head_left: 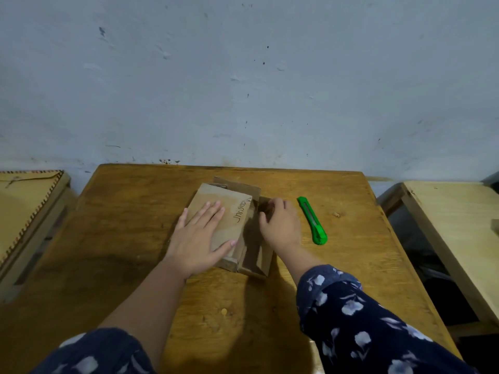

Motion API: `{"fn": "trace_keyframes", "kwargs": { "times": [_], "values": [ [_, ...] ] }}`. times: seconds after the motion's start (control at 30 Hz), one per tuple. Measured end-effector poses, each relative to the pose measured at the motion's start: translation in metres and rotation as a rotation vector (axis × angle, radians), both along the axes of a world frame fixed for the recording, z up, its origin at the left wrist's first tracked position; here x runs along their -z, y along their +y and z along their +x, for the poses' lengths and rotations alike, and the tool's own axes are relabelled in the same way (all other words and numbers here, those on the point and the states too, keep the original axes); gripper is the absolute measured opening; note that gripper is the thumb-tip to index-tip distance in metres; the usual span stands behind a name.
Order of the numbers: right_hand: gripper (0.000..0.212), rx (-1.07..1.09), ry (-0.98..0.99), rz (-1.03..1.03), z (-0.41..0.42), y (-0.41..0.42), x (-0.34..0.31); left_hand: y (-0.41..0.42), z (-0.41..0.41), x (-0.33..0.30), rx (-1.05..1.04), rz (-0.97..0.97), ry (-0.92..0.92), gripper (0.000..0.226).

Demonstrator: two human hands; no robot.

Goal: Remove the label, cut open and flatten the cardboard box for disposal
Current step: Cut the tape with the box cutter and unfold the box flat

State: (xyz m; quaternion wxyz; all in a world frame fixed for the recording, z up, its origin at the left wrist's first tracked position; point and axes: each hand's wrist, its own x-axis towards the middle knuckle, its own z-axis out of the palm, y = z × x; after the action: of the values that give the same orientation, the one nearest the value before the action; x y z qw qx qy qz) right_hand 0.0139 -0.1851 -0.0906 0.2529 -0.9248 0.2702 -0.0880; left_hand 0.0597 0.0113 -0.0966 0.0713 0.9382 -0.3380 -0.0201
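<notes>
A small brown cardboard box lies on the wooden table, its top panel carrying handwritten letters along the right edge. My left hand rests flat on that top panel, fingers spread. My right hand is at the box's right side, fingers curled on a side flap. Loose flaps stick out at the far end and at the near right. A green utility knife lies on the table just right of my right hand, untouched. No label is visible.
A pale blue wall rises directly behind the table. A lighter wooden table stands to the right across a dark gap. At the left sits a tan board with a stitched edge.
</notes>
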Motion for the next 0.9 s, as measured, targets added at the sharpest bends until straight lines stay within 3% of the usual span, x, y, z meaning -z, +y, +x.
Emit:
{"fn": "trace_keyframes", "kwargs": {
  "times": [0.07,0.2,0.37,0.43,0.57,0.63,0.8,0.9],
  "values": [
    [0.033,0.097,-0.074,0.183,-0.010,-0.007,-0.004,0.001,0.001,-0.001,0.009,-0.015,-0.003,0.084],
    [0.038,0.280,-0.076,0.263,-0.031,-0.026,0.004,0.002,0.002,-0.001,0.023,0.009,-0.017,0.086],
    [0.048,0.213,0.268,0.022,-0.052,-0.045,0.022,0.004,0.003,0.000,0.053,-0.013,-0.011,0.088],
    [0.049,0.165,0.312,-0.051,-0.055,-0.047,0.020,0.005,0.003,0.002,0.063,-0.008,-0.017,0.087],
    [0.054,0.074,0.113,-0.106,-0.041,-0.043,0.008,0.006,0.004,0.002,0.072,0.003,-0.005,0.088],
    [0.052,-0.004,0.002,-0.032,-0.027,-0.040,0.001,0.006,0.003,0.002,0.070,0.016,-0.015,0.088],
    [0.039,-0.048,0.029,0.103,-0.010,-0.035,-0.006,0.006,0.000,0.001,0.055,0.040,-0.047,0.086],
    [0.031,0.011,0.020,0.106,-0.019,-0.030,-0.005,0.011,-0.013,0.007,-0.048,-0.056,-0.158,0.072]
  ]
}}
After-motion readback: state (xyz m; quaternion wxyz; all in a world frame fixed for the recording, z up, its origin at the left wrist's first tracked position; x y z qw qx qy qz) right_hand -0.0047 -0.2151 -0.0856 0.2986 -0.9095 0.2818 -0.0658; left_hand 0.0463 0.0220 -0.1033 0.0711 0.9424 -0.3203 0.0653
